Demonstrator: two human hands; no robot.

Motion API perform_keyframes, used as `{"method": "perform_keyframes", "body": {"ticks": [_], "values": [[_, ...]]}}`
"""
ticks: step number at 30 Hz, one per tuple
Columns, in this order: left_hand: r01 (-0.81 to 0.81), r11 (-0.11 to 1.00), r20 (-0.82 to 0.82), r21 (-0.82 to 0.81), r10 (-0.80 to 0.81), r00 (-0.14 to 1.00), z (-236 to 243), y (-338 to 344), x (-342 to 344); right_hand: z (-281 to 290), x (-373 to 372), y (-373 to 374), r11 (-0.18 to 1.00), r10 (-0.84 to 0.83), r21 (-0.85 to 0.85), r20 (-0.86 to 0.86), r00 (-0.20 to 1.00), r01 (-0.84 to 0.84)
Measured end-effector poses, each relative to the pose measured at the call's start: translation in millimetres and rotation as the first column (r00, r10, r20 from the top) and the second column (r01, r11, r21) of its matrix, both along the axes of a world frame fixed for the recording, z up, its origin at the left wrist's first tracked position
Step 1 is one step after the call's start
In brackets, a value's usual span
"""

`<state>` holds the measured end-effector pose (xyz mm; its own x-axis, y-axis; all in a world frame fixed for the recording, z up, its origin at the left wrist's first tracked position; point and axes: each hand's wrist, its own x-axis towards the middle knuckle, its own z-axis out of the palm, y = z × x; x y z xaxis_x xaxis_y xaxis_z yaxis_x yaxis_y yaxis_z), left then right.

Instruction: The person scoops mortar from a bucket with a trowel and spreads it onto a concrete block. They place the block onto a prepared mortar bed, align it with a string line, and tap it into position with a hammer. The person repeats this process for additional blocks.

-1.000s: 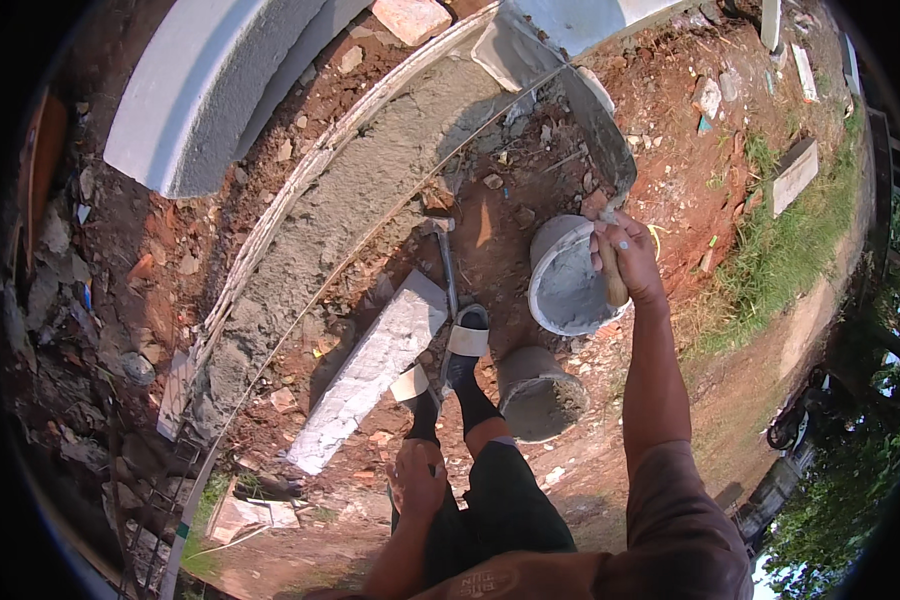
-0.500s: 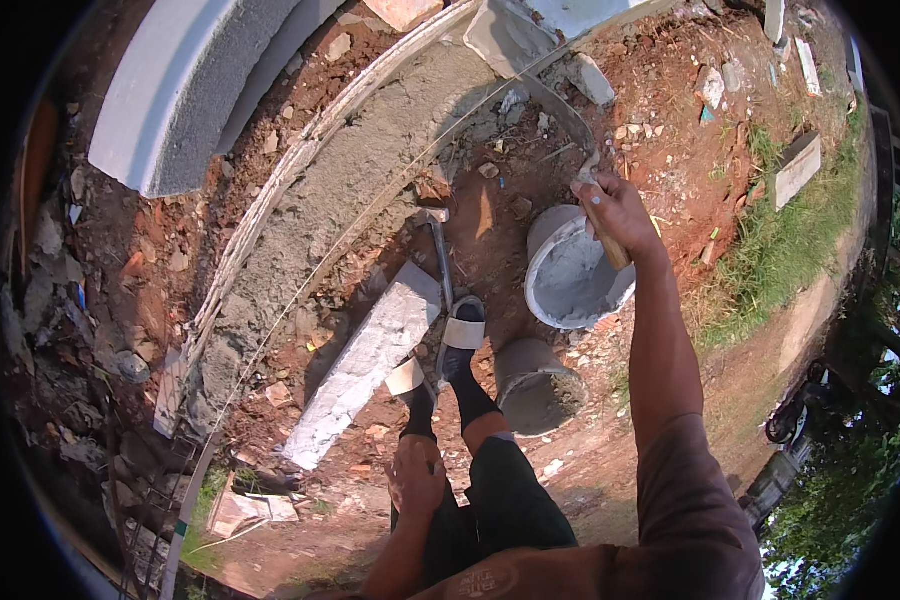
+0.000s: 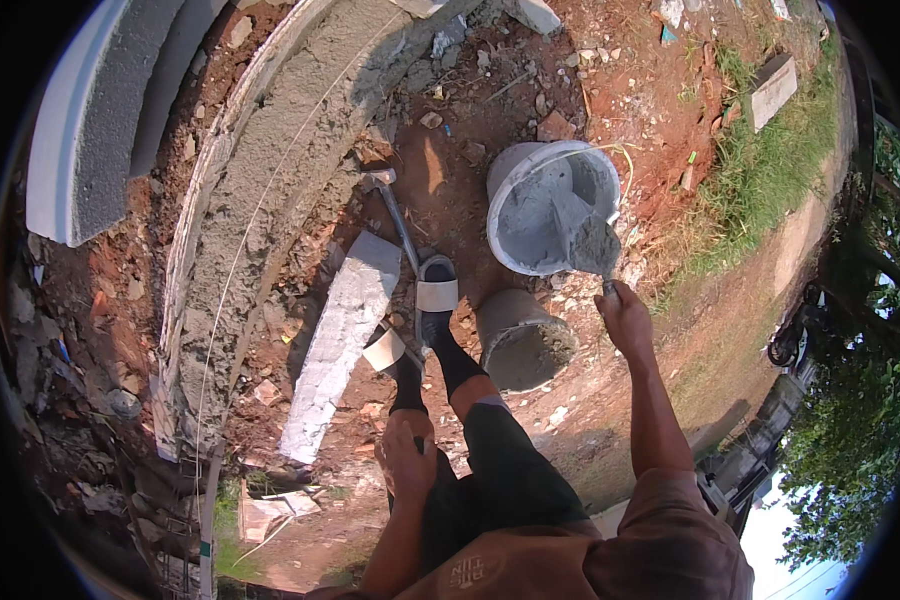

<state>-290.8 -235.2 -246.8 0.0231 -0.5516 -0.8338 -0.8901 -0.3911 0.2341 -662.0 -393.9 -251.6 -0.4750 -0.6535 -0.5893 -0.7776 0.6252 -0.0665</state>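
My right hand (image 3: pixel 625 318) is closed round the handle of a mortar-smeared trowel (image 3: pixel 592 240). The trowel's blade reaches over the near right rim of a light bucket (image 3: pixel 502 232) that holds wet grey mortar (image 3: pixel 530 205). On my left knee rests my left hand (image 3: pixel 406 465), its fingers loosely spread and nothing seen in them. Just nearer than the mortar bucket, a second grey bucket (image 3: pixel 500 325) lies tipped, with grey residue inside. A string (image 3: pixel 270 200) runs along a curved strip of rough mortar (image 3: pixel 255 185) on the left.
A hammer (image 3: pixel 400 220) lies by my sandalled right foot (image 3: pixel 437 290). Left of my feet is a long pale block (image 3: pixel 342 345). Curved concrete pieces (image 3: pixel 95 130) stand at the far left. Rubble covers the red soil, and grass (image 3: pixel 770 160) grows at right.
My right hand has drawn the trowel back from the far end of the mortar strip to the bucket. The view has shifted; my left hand stays on the knee.
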Motion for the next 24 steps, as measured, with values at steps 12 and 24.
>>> {"method": "perform_keyframes", "body": {"ticks": [12, 24], "values": [[0.142, 0.99, -0.01, 0.0, -0.142, 0.99, 2.4, -11.9, 1.9, -104.3, 22.1, -46.4, 0.959, 0.092, 0.268, 0.022, 0.996, -0.094], [0.127, 0.991, 0.018, 0.048, -0.128, 0.992, -1.8, -12.6, 3.9, -40.8, 60.2, -71.4, 0.895, -0.102, -0.224, 0.739, 0.666, 0.386]]}}
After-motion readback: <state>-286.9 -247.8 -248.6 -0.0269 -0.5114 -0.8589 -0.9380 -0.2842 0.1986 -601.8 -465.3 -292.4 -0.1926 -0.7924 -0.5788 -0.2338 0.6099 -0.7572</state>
